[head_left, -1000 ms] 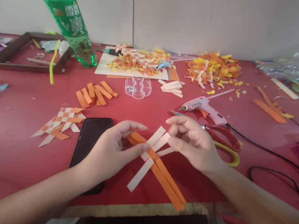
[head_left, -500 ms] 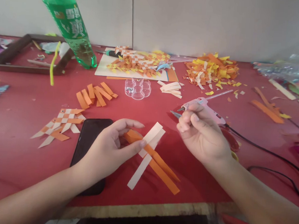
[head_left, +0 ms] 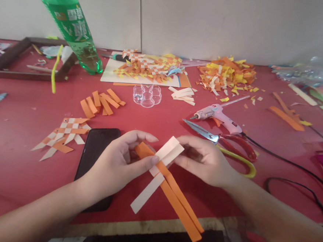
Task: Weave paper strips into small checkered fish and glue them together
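Since half a second earlier, the right hand [head_left: 208, 161] had come down from in front of the glue gun [head_left: 222, 119] to the paper strips [head_left: 170, 151], while the left hand had stayed on them. White strips crossed orange ones between the two hands, above the near part of the red desk [head_left: 156, 122]; the long orange ends ran down toward the person and a white end pointed lower left. The left hand [head_left: 122, 159] kept its grip clamped on the crossing, thumb on top. The right hand's fingers were at the edge of the upper white ends, partly hidden, so I could not tell whether that grip was closed on them. Beside and partly under the left hand's outline lay a phone [head_left: 99, 142], with woven fish [head_left: 71, 125] to its left. Just past the right hand were scissors [head_left: 202, 130], near the glue gun. Farther out lay short orange pieces [head_left: 98, 102], a clear dish [head_left: 147, 98], white pieces [head_left: 182, 95] and a pile of scraps [head_left: 227, 76]; at the back left stood a green bottle [head_left: 74, 26] by a dark frame [head_left: 18, 75]
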`<move>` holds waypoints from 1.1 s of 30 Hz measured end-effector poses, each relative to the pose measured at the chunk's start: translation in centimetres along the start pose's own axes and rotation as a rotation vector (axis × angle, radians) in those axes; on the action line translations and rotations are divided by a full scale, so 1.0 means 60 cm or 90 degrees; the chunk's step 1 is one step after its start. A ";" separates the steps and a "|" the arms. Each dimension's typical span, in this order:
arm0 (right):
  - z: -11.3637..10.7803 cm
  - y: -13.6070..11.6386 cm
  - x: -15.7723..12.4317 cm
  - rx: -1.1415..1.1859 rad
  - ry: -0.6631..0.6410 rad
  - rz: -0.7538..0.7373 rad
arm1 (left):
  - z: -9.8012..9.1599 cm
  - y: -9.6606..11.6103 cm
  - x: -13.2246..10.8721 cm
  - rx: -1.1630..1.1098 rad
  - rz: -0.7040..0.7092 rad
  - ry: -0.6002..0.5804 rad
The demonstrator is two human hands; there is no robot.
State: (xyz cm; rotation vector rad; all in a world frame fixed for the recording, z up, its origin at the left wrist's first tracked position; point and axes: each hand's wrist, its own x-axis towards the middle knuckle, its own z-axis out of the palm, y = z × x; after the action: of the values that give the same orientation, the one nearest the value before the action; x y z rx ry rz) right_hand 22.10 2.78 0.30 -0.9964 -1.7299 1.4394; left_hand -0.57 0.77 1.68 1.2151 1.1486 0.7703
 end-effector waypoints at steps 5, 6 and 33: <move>0.000 0.005 0.005 -0.089 0.286 -0.038 | 0.000 -0.007 0.006 0.005 0.005 0.014; 0.000 0.005 0.005 -0.119 0.308 -0.057 | 0.001 -0.009 0.007 0.004 0.010 0.013; 0.002 0.002 0.004 -0.547 -0.041 -0.292 | -0.006 -0.022 0.003 0.736 0.444 0.036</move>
State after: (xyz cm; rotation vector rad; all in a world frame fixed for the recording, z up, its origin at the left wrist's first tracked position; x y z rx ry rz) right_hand 21.89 2.96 0.17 -0.8540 -2.4858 0.4166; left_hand -0.99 0.73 0.37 2.6632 1.2387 0.6116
